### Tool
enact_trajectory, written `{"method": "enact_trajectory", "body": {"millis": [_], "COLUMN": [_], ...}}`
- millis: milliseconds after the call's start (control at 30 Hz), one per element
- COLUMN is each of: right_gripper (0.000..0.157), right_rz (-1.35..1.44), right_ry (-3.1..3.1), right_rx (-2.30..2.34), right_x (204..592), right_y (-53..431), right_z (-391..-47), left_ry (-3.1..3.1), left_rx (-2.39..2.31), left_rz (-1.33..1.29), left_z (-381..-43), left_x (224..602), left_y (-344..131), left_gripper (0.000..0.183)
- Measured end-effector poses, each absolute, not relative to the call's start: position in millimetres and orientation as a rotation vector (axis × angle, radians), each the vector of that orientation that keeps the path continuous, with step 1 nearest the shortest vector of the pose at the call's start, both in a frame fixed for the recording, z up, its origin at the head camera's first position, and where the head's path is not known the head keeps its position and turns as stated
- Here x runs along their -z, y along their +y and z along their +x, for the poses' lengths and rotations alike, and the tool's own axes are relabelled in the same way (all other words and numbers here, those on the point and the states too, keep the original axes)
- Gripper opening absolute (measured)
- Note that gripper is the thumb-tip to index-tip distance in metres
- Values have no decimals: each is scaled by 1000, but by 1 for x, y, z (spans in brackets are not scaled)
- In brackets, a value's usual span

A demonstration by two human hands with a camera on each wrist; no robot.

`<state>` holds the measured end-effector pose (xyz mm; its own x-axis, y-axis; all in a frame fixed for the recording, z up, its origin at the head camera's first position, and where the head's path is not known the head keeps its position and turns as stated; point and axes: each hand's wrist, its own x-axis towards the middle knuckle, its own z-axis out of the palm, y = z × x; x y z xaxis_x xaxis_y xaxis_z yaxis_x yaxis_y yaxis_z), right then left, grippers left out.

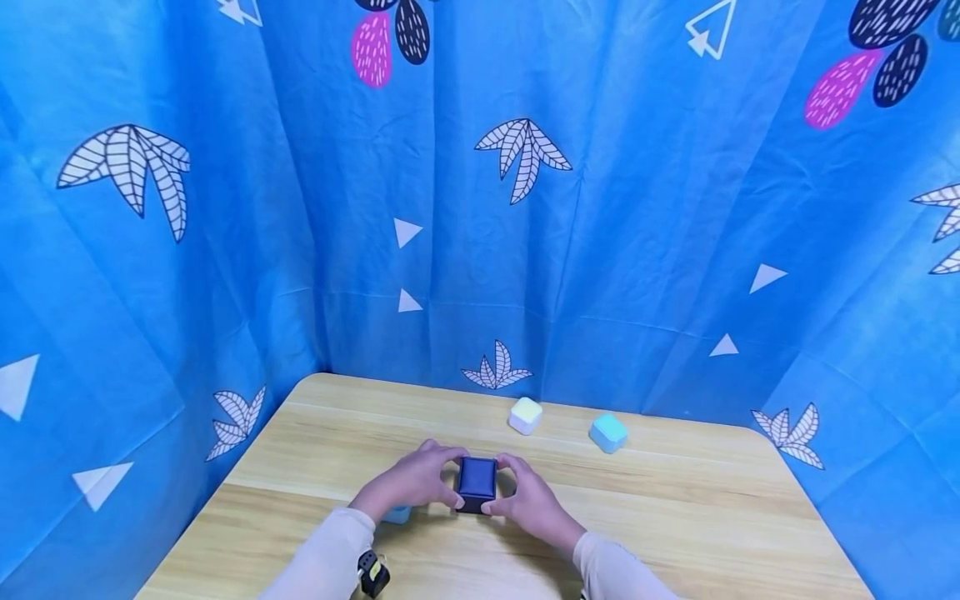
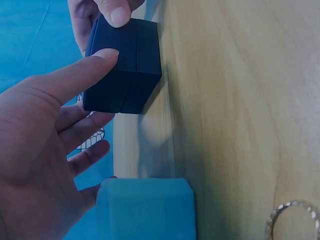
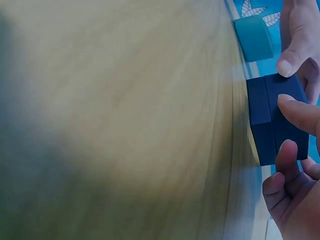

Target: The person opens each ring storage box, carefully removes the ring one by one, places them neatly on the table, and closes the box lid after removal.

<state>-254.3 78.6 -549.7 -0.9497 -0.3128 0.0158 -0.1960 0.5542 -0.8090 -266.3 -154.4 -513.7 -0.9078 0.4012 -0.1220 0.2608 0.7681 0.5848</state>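
Observation:
A dark blue jewelry box (image 1: 477, 479) with a seam running round its sides rests on the wooden table, its lid down. From the left, my left hand (image 1: 423, 479) grips it, thumb on the near face and fingers toward the back. My right hand (image 1: 528, 500) holds the opposite side in the same way; in the right wrist view its thumb (image 3: 300, 114) presses the face above the seam. Both thumbs show close together in the left wrist view. Part of a light blue box (image 2: 147, 210) lies under my left hand in the head view.
Toward the table's back edge sit a small white box (image 1: 525, 415) with a pale top and a turquoise box (image 1: 608, 432). A silvery beaded ring (image 2: 290, 207) lies on the wood near my left wrist. Blue patterned curtain (image 1: 525, 250) hangs behind and beside the table.

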Motion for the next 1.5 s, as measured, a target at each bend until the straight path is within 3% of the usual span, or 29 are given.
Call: {"method": "enact_trajectory", "body": {"millis": [567, 833, 1000, 1500], "right_gripper": [73, 86, 96, 92], "right_rz": [-449, -566, -667, -672], "right_ry": [2675, 2666, 2618, 2545], "right_rx": [1303, 1291, 1319, 1323], "right_x": [551, 551, 552, 556], "right_y": [84, 87, 90, 90], "right_z": [-240, -231, -230, -241], "left_ry": [2723, 2739, 2742, 2612], "left_rx": [-790, -882, -1058, -1432], "left_rz": [566, 581, 561, 360], "left_z": [-255, -241, -229, -213], "left_x": [513, 512, 515, 548], "left_y": [-148, -143, -137, -124], "left_gripper": [74, 100, 102, 104]}}
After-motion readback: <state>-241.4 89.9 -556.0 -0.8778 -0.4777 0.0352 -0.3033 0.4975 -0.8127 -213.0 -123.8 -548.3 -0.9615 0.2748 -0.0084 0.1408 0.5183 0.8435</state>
